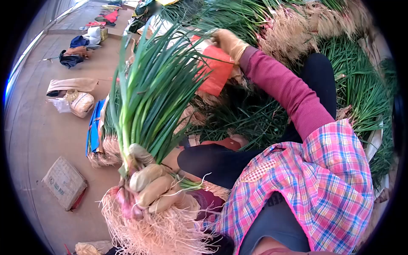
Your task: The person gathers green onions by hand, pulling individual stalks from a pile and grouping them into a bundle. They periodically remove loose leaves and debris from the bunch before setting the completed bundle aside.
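My left hand [159,187], in a pale glove, is closed round a bunch of spring onions [148,102] near the bulbs. The bunch stands upright, its long green leaves pointing up. Pinkish bulbs [127,204] and a mass of pale roots [157,231] hang below the fingers. My right hand [229,44], also gloved, reaches out at the top centre with curled fingers. An orange-red sheet [216,70] lies just below it, partly behind the leaves. The fingertips are blurred, so what they grip cannot be made out.
Heaped spring onions [357,80] surround my legs on the right, with more roots [297,29] at the back. A bundle with a blue wrap [95,131] stands at left. A cardboard-like block [66,182], a bag [80,103] and clothes [74,55] lie on the brown floor [29,140].
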Available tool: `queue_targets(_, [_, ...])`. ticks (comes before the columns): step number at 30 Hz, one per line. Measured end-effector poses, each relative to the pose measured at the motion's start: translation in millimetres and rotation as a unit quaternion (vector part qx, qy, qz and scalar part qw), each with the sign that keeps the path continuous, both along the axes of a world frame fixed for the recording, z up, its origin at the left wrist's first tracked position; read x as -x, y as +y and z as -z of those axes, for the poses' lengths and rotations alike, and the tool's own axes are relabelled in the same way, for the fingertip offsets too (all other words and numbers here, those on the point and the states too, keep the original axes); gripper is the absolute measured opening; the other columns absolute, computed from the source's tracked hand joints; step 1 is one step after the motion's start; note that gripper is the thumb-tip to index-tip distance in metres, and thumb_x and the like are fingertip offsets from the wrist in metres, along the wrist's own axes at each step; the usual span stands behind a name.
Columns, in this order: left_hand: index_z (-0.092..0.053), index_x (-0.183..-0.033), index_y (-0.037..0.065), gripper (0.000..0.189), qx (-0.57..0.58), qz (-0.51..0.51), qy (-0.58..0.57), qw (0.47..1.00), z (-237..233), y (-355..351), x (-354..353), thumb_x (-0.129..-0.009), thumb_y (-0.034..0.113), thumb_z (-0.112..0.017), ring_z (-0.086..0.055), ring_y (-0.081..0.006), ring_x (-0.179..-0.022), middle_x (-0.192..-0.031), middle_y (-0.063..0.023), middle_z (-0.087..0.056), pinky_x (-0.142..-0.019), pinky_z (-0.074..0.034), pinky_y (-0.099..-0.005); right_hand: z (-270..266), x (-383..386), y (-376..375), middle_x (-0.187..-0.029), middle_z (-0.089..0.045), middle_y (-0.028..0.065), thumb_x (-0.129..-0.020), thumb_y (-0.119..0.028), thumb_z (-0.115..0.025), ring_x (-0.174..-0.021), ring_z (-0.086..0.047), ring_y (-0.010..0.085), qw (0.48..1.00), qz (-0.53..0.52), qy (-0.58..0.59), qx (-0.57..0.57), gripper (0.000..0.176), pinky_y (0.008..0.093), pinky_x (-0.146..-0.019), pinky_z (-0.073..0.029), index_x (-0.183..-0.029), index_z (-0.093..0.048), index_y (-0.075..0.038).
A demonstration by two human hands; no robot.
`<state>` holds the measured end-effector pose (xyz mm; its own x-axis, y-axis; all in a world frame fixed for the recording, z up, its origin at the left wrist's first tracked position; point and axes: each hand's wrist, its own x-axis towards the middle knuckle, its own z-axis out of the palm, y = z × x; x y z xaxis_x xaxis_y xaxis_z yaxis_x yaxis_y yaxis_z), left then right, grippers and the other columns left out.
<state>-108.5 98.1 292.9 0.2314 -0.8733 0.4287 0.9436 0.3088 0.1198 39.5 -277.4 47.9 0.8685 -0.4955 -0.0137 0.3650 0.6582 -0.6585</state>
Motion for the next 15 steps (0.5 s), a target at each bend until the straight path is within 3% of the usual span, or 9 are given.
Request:
queue_targets(1, [-0.024, -0.145, -0.001, 0.062, -0.002, -0.002, 0.003, 1.000, 0.6, -0.3, -0.2, -0.093, 0.017, -0.052, -0.057, -0.0172, -0.080, -0.096, -0.0048, -0.054, -0.066, -0.048, -0.0325, 13.9, 11.3, -3.0, -0.064, -0.054, -0.0034, -0.090, -0.018, -0.059, -0.053, -0.047, 0.0101, 0.992, 0.000, -0.008, 0.128, 0.010, 0.0259, -0.051, -0.041, -0.089, -0.064, -0.009])
queue_targets(2, [-0.024, -0.145, -0.001, 0.062, -0.002, -0.007, 0.008, 1.000, -0.3, 1.1, -0.7, -0.093, 0.017, -0.052, -0.057, -0.0172, -0.080, -0.096, -0.0048, -0.054, -0.065, -0.048, -0.0325, 29.7, 17.6, -4.6, -0.062, -0.055, -0.0054, -0.089, -0.020, -0.061, -0.053, -0.050, 0.0103, 0.964, -0.068, 0.055, 0.251, 0.011, 0.0269, -0.050, -0.042, -0.091, -0.069, -0.012])
queue_targets(3, [-0.024, -0.145, -0.001, 0.061, -0.007, -0.012, 0.011, 1.000, 1.8, 3.1, -1.4, -0.093, 0.017, -0.052, -0.057, -0.0172, -0.080, -0.096, -0.0048, -0.054, -0.065, -0.048, -0.0325, 13.2, 44.5, 2.4, -0.069, -0.065, -0.0005, -0.084, -0.016, -0.064, -0.056, -0.056, 0.0106, 0.860, -0.162, 0.158, 0.457, 0.015, 0.0274, -0.052, -0.046, -0.094, -0.071, -0.008])
queue_targets(5, [-0.024, -0.145, -0.002, 0.061, -0.015, -0.022, 0.019, 0.999, -0.1, 4.3, -2.7, -0.094, 0.017, -0.051, -0.058, -0.0172, -0.080, -0.096, -0.0048, -0.054, -0.065, -0.048, -0.0325, 34.6, 54.3, 16.1, -0.069, -0.066, 0.0009, -0.082, -0.019, -0.066, -0.060, -0.060, 0.0131, 0.768, -0.313, 0.209, 0.519, 0.019, 0.0283, -0.057, -0.049, -0.097, -0.071, -0.009])
queue_targets(6, [-0.024, -0.145, -0.002, 0.061, -0.025, -0.029, 0.027, 0.999, 0.2, 5.3, -1.3, -0.094, 0.017, -0.051, -0.058, -0.0173, -0.080, -0.096, -0.0048, -0.054, -0.065, -0.049, -0.0324, 42.5, 53.5, 22.0, -0.069, -0.066, 0.0009, -0.082, -0.019, -0.066, -0.060, -0.060, 0.0131, 0.768, -0.319, 0.207, 0.515, 0.019, 0.0283, -0.057, -0.049, -0.097, -0.071, -0.009])
queue_targets(8, [-0.021, -0.145, -0.005, 0.063, -0.025, -0.053, 0.019, 0.998, -3.2, 7.2, -1.5, -0.096, 0.020, -0.050, -0.058, -0.0176, -0.082, -0.096, -0.0049, -0.054, -0.065, -0.048, -0.0338, 38.3, 59.9, 35.3, -0.075, -0.068, 0.0026, -0.081, -0.023, -0.067, -0.065, -0.063, 0.0146, 0.630, -0.232, 0.272, 0.689, 0.023, 0.0296, -0.060, -0.052, -0.098, -0.070, -0.007])
queue_targets(9, [-0.019, -0.145, -0.008, 0.065, -0.019, -0.071, 0.009, 0.997, -5.6, 7.3, -0.8, -0.097, 0.023, -0.049, -0.058, -0.0179, -0.084, -0.096, -0.0050, -0.054, -0.066, -0.048, -0.0352, 35.2, 61.4, 42.7, -0.075, -0.068, 0.0026, -0.081, -0.023, -0.067, -0.065, -0.063, 0.0146, 0.631, -0.235, 0.268, 0.689, 0.023, 0.0296, -0.060, -0.052, -0.098, -0.070, -0.007])
queue_targets(12, [-0.024, -0.143, -0.007, 0.062, -0.025, -0.080, 0.026, 0.996, -8.6, 2.6, 1.5, -0.094, 0.019, -0.052, -0.059, -0.0183, -0.079, -0.091, -0.0044, -0.055, -0.064, -0.048, -0.0358, 10.4, 74.5, 80.2, -0.079, -0.068, 0.0062, -0.083, -0.026, -0.068, -0.065, -0.064, 0.0156, 0.763, -0.254, 0.161, 0.573, 0.031, 0.0307, -0.062, -0.052, -0.105, -0.068, -0.004])
queue_targets(15, [-0.021, -0.148, -0.002, 0.067, -0.028, -0.120, -0.002, 0.992, -13.4, 0.0, 12.6, -0.094, 0.025, -0.050, -0.058, -0.0159, -0.082, -0.093, -0.0028, -0.055, -0.071, -0.047, -0.0339, -8.6, 77.5, 118.9, -0.084, -0.067, 0.0048, -0.085, -0.023, -0.067, -0.067, -0.062, 0.0125, 0.803, -0.254, 0.071, 0.534, 0.031, 0.0286, -0.065, -0.051, -0.110, -0.065, -0.005])
